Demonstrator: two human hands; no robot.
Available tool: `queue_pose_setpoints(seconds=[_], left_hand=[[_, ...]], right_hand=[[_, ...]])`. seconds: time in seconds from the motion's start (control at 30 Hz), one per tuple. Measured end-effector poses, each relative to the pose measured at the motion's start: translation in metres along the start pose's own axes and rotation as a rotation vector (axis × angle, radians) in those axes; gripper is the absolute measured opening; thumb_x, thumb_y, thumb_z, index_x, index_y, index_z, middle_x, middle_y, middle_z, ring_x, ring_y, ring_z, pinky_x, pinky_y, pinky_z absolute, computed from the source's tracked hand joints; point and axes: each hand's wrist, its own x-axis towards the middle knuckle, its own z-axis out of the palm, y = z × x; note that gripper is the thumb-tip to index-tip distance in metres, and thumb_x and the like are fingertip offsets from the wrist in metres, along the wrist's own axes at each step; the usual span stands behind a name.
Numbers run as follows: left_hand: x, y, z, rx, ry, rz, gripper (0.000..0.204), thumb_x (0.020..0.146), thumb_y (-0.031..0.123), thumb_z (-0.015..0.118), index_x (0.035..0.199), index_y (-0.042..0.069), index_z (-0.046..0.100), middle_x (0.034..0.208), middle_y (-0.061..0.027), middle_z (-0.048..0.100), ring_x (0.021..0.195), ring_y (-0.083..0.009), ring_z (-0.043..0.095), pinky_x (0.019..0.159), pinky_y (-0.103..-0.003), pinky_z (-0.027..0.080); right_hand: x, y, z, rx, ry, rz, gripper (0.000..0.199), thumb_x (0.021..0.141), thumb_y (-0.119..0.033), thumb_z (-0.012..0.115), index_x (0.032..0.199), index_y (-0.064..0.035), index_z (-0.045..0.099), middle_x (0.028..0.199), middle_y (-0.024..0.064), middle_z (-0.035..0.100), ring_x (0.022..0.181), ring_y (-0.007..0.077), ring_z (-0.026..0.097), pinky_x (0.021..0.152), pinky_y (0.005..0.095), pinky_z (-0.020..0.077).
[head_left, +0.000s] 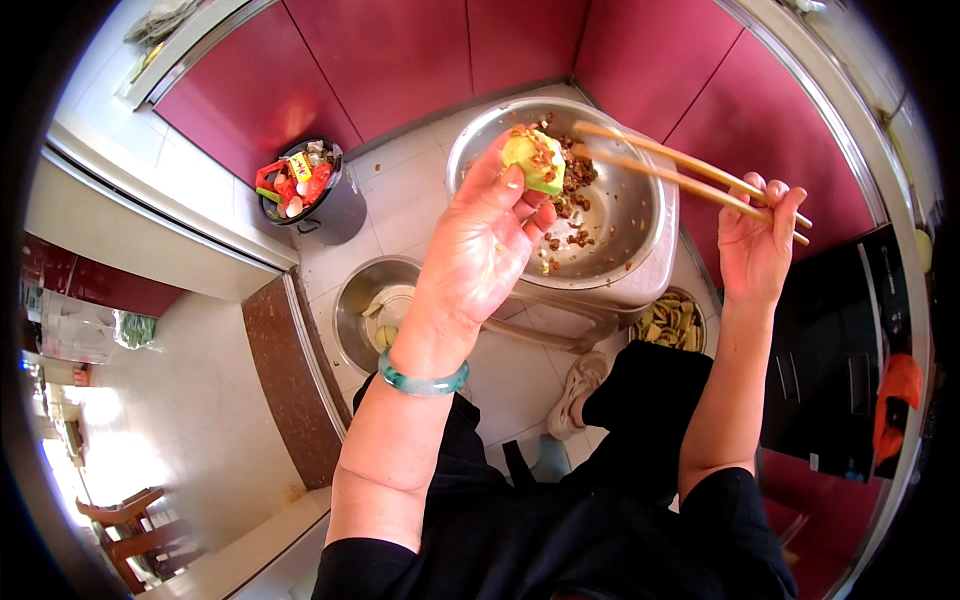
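Your left hand point(490, 240) — palm up, thumb pressed toward the fingers — reaches over the left rim of the steel basin point(635, 215); your right hand point(757, 235), fingers bent, is beyond its right rim.

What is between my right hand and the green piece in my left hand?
In the head view, the chopsticks in your right hand span most of that stretch, tips near the green piece in your left hand; the metal bowl shows underneath.
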Motion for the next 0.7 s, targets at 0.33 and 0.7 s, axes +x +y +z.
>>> queue_pose_setpoints(seconds=[0.33,0.7], left_hand=[[0.003,0.002,0.003,-0.01,-0.033,-0.011,0.033,0.086,0.007,0.055,0.118,0.008,0.05,0.11,-0.0082,0.057,0.096,-0.0214,0.057,0.085,-0.034,0.049],[-0.001,0.003,0.014,0.107,-0.002,0.091,0.029,0.086,0.008,0.056,0.114,0.006,0.051,0.11,-0.0119,0.058,0.102,-0.0299,0.057,0.083,-0.036,0.051]], right_hand=[[-0.001,0.017,0.007,-0.083,-0.048,-0.009,0.034,0.093,-0.037,0.039,0.084,-0.0076,0.054,0.09,0.0104,0.056,0.082,0.0187,0.06,0.07,0.0311,0.0556],[0.0,0.016,0.005,-0.083,0.011,-0.025,0.033,0.093,-0.035,0.041,0.082,-0.0064,0.053,0.088,0.0109,0.056,0.081,0.0194,0.061,0.071,0.0315,0.0558]])
